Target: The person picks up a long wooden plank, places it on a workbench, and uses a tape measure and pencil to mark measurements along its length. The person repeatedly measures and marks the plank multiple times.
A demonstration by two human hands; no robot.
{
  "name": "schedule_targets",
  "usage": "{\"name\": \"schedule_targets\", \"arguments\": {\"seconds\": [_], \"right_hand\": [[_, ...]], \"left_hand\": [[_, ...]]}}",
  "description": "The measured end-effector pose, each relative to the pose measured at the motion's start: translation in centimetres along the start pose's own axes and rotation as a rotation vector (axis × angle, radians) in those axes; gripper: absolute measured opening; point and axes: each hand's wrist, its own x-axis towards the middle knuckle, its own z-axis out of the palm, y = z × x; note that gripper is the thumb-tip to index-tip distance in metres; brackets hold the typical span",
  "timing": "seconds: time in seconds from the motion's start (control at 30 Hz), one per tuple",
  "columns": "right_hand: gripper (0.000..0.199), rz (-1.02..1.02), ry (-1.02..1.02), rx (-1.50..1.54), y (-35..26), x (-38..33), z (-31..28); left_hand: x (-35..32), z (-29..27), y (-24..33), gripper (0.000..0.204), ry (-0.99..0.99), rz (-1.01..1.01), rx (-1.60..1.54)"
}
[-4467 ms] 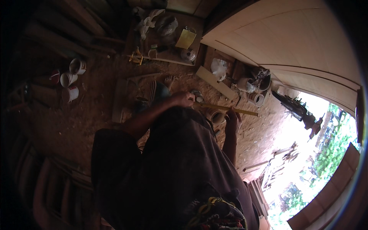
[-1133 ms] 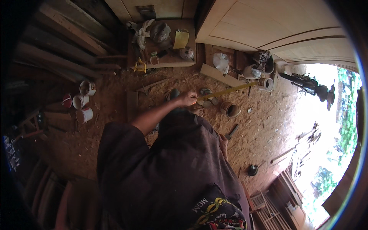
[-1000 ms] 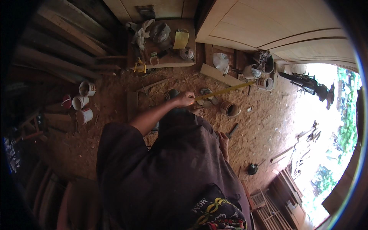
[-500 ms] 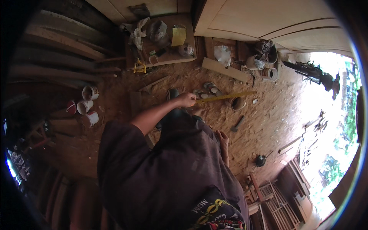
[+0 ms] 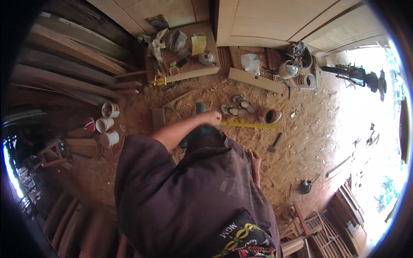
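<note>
Though aslant before, tape (image 5: 251,125) nearly level

Shirt: loose, dark brown-purple cloth shirt (image 5: 189,189), matte and creased, faint pale smudges across it
Left sleeve: short, wide, same dark cloth (image 5: 142,157), loose around the arm
Print: black patch (image 5: 247,240) with white lettering, yellow looping shapes, red below
Below the hem: darker, bluish-black cloth (image 5: 206,136), garment unclear
Hands: left hand (image 5: 211,118), right hand (image 5: 254,161), both ungloved
</note>
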Motion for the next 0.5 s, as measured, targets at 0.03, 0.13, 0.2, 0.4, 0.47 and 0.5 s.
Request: {"name": "schedule_targets", "arguments": {"seconds": [0.03, 0.13, 0.2, 0.4, 0.47, 0.5], "right_hand": [[0.038, -0.021, -0.009, -0.012, 0.9, 0.0, -0.8], [0.039, -0.038, 0.030, -0.049, 4.4, -0.3, -3.4], [0.040, 0.001, 0.110, -0.104, 7.0, -0.5, -5.0], [0.035, 0.024, 0.129, 0.045, 12.9, -3.0, -9.8], [0.035, 0.070, 0.186, 0.132, 14.8, -5.4, -11.6], [0.036, 0.089, 0.214, 0.176, 15.8, -6.2, -12.6]], "left_hand": [[-0.1, 1.0, 0.6, 0.027, 0.005, 0.023, 0.003], [-0.3, 4.2, 2.9, 0.026, 0.042, 0.047, 0.103], [-0.1, 5.9, 4.4, 0.027, 0.035, 0.025, 0.159], [0.9, 10.9, 7.3, 0.025, 0.073, -0.001, 0.187], [1.5, 12.6, 8.5, 0.024, 0.058, 0.018, 0.229], [1.9, 13.2, 9.2, 0.023, 0.055, 0.036, 0.255]]}}
